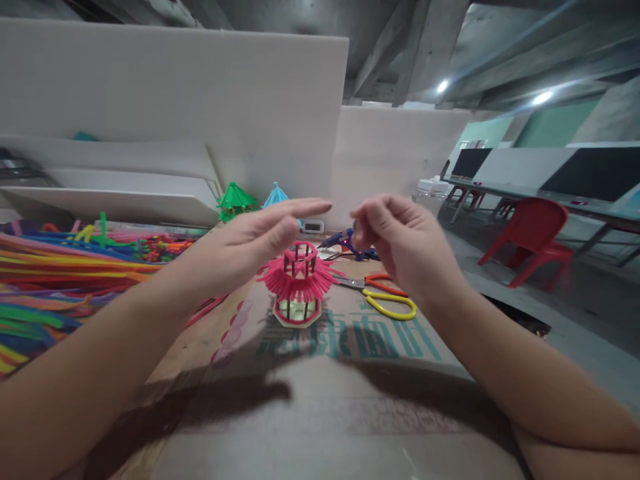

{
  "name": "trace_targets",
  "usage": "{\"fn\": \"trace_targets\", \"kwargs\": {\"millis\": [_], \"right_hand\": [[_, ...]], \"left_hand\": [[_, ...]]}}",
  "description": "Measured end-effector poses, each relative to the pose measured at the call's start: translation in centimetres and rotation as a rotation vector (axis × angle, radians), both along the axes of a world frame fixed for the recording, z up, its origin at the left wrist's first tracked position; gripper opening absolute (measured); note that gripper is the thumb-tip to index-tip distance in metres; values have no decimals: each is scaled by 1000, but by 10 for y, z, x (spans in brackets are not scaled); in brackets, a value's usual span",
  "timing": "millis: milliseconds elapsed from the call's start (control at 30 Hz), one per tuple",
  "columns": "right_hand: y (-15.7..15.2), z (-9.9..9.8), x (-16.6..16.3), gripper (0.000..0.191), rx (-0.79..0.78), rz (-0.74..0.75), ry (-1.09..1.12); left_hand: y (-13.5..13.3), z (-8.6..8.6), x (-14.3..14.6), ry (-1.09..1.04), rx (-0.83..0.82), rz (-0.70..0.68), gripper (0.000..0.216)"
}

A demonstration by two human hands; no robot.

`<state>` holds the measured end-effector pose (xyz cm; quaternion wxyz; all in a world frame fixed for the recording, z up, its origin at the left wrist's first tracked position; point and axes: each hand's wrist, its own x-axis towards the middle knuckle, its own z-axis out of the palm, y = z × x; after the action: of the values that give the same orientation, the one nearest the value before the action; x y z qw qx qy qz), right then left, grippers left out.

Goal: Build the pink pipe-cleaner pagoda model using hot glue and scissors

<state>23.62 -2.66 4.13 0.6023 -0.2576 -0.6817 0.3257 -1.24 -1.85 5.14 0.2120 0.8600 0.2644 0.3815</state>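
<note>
Two hands hover above the pink pipe-cleaner pagoda (299,283), which stands on the cardboard-covered table (320,400). Your left hand (250,243) is flat and empty; your right hand (395,243) is pinched, contents indiscernible. Judgement: lower gently, without crushing the fringe.

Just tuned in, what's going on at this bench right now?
A person holds both hands above a small pink pipe-cleaner lantern standing on cardboard. The left hand is open and flat; the right hand is pinched shut, and whether it holds anything is unclear. Scissors lie at right, loose pipe cleaners at left.
</note>
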Motion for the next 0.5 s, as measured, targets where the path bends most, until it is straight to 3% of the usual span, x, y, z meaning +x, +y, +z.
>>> {"fn": "trace_targets", "kwargs": {"millis": [100,267,400,500], "right_hand": [[3,14,18,35,158,-173,-37],[11,31,42,14,401,-367,-14],[11,39,49,22,553,-385,101],[8,39,51,24,519,-367,-60]], "left_hand": [[16,6,-14,40,53,172,64],[37,8,-24,170,45,292,58],[30,9,-16,165,-5,233,60],[23,8,-14,137,-20,206,53]]}}
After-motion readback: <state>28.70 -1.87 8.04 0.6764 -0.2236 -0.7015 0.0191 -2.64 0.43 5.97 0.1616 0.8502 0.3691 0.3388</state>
